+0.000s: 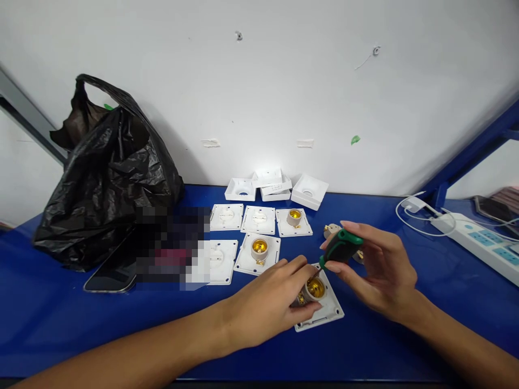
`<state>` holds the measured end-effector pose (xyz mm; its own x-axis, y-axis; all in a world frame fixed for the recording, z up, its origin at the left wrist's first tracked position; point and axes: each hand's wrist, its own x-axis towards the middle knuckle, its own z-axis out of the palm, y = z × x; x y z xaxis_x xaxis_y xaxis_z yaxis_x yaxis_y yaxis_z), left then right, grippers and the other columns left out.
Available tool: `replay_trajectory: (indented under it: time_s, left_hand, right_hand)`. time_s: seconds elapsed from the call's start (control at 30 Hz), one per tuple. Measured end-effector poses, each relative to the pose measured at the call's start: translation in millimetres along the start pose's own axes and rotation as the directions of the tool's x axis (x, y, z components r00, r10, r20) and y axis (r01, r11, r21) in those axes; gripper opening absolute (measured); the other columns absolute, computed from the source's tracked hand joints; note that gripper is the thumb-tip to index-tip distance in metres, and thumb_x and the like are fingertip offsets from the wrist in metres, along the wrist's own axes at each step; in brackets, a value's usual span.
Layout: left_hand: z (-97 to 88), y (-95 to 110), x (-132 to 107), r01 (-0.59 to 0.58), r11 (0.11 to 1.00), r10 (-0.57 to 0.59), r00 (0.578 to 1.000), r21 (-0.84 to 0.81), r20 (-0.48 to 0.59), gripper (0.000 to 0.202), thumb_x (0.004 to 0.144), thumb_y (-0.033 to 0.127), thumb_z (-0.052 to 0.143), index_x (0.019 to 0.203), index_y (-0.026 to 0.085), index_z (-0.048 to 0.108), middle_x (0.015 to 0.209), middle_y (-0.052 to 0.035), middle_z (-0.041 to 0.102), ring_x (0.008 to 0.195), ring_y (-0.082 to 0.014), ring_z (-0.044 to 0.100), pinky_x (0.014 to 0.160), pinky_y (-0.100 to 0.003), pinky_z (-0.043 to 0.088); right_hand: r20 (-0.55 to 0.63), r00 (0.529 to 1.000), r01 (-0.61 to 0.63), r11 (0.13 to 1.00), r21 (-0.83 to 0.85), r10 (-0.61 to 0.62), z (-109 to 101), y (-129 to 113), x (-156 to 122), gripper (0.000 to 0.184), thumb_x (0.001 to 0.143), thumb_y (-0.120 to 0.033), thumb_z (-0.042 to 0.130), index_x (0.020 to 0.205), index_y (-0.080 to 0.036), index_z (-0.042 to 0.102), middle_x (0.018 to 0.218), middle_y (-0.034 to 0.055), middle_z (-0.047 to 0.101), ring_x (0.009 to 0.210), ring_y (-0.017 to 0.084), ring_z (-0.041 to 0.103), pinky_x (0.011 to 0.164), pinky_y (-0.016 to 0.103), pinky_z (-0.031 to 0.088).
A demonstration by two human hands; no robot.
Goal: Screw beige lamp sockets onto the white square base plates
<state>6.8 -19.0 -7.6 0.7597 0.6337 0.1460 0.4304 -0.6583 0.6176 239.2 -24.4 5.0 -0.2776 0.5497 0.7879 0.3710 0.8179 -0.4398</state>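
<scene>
My left hand (270, 300) grips a beige lamp socket with a brass inside (314, 289), which sits on a square white base plate (330, 310) on the blue table (365, 346). My right hand (375, 270) is closed on a screwdriver with a green and black handle (339, 248), its tip pointing down at the socket. Behind my hands lie several more white plates, two of them with brass sockets (259, 248) (294, 217).
Empty white covers (275, 186) are stacked at the wall. A black plastic bag (107, 173) stands at the left with a dark phone (113, 273) in front of it. At the right lie a white power strip (482, 240) and a white cable (421, 216).
</scene>
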Motion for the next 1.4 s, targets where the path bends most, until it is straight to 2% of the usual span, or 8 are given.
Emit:
replay_trajectory:
  time_s: [0.27,0.43,0.63,0.8,0.9,1.07,1.23,1.4]
  left_hand:
    - [0.4,-1,0,-0.004,1.000,0.004,1.000,-0.012,0.001,0.041,0.101,0.032,0.077,0.137,0.024,0.060,0.121,-0.0069,0.066,0.100,-0.0262,0.069,0.086,-0.038,0.060]
    - [2.6,-3,-2,0.002,1.000,-0.002,1.000,-0.006,-0.019,0.041,0.100,0.032,0.078,0.138,0.024,0.061,0.124,-0.0076,0.066,0.106,-0.0281,0.069,0.093,-0.040,0.059]
    - [0.2,-1,-1,0.001,1.000,-0.001,1.000,0.009,0.008,0.041,0.100,0.030,0.078,0.136,0.023,0.060,0.122,-0.0072,0.065,0.100,-0.0261,0.069,0.085,-0.037,0.059]
    - [-1.0,0,0,-0.008,1.000,0.009,1.000,-0.016,0.006,0.035,0.100,0.028,0.078,0.130,0.022,0.060,0.118,-0.0062,0.065,0.097,-0.0243,0.068,0.082,-0.035,0.058]
    - [-1.2,-1,0,-0.005,0.999,0.006,1.000,-0.044,0.015,0.029,0.101,0.027,0.076,0.126,0.022,0.061,0.116,-0.0056,0.065,0.098,-0.0246,0.068,0.082,-0.035,0.058]
    - [1.5,-3,-1,-0.013,1.000,0.012,1.000,-0.027,-0.017,0.038,0.099,0.029,0.078,0.133,0.024,0.061,0.119,-0.0059,0.065,0.103,-0.0265,0.068,0.087,-0.037,0.058]
    - [0.1,-1,-1,0.003,1.000,-0.003,1.000,-0.022,0.003,0.037,0.100,0.028,0.078,0.132,0.021,0.061,0.117,-0.0058,0.065,0.099,-0.0253,0.068,0.082,-0.034,0.057]
    - [-1.9,1,1,0.012,1.000,-0.012,1.000,0.005,0.023,0.036,0.100,0.027,0.078,0.132,0.021,0.062,0.114,-0.0051,0.064,0.096,-0.0249,0.067,0.077,-0.033,0.055]
  right_hand:
    - [0.014,1.000,-0.018,1.000,-0.010,0.018,0,4,-5,0.082,0.092,-0.009,0.080,0.162,-0.033,0.046,0.141,0.0096,0.069,0.102,0.024,0.078,0.086,0.043,0.070]
    - [-0.007,1.000,0.014,0.999,0.038,-0.014,2,5,-4,0.081,0.091,-0.005,0.080,0.160,-0.033,0.048,0.140,0.0062,0.069,0.100,0.021,0.078,0.084,0.038,0.070]
    - [-0.015,0.999,0.049,0.997,0.056,-0.048,3,4,1,0.082,0.090,-0.005,0.081,0.160,-0.033,0.048,0.126,0.0046,0.073,0.097,0.021,0.075,0.072,0.035,0.068]
    - [0.077,0.995,0.065,0.996,0.060,-0.070,-1,0,8,0.080,0.096,-0.013,0.077,0.163,-0.036,0.042,0.119,0.0050,0.072,0.097,0.023,0.074,0.066,0.036,0.066]
    - [0.125,0.992,0.032,0.999,0.016,-0.033,-1,-1,7,0.077,0.100,-0.016,0.072,0.166,-0.036,0.038,0.128,0.0077,0.070,0.096,0.024,0.075,0.071,0.039,0.068]
    - [0.007,0.997,0.080,0.997,0.000,-0.080,1,5,1,0.085,0.093,-0.015,0.082,0.163,-0.039,0.040,0.117,0.0038,0.071,0.082,0.020,0.072,0.064,0.033,0.065]
    - [0.066,0.998,-0.014,0.999,-0.033,0.016,-1,4,3,0.075,0.098,-0.020,0.076,0.163,-0.037,0.041,0.131,0.0071,0.067,0.090,0.021,0.074,0.072,0.036,0.068]
    - [-0.050,0.999,-0.013,1.000,-0.002,0.013,2,3,5,0.077,0.092,-0.019,0.084,0.157,-0.038,0.047,0.125,0.0037,0.068,0.073,0.014,0.070,0.056,0.026,0.064]
